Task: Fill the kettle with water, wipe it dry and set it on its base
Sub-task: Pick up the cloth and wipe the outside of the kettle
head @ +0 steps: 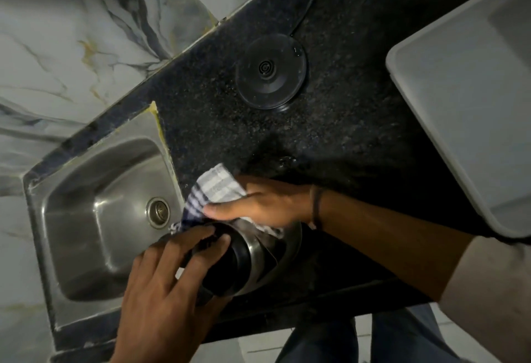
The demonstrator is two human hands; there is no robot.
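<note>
A steel kettle (pixel 264 259) with a black lid stands on the dark counter beside the sink. My left hand (pixel 169 282) grips its black top and handle from the sink side. My right hand (pixel 258 201) presses a blue-and-white checked cloth (pixel 215 187) against the far side of the kettle's body; part of the cloth hangs over the lid. The round black kettle base (pixel 270 71) lies bare further back on the counter, its cord running away toward the wall.
A steel sink (pixel 94 219) with a drain sits to the left, set in the black granite counter (pixel 344 121). A grey plastic tray (pixel 465 98) rests at the right. A marble-patterned wall rises behind. Small water drops lie near the cloth.
</note>
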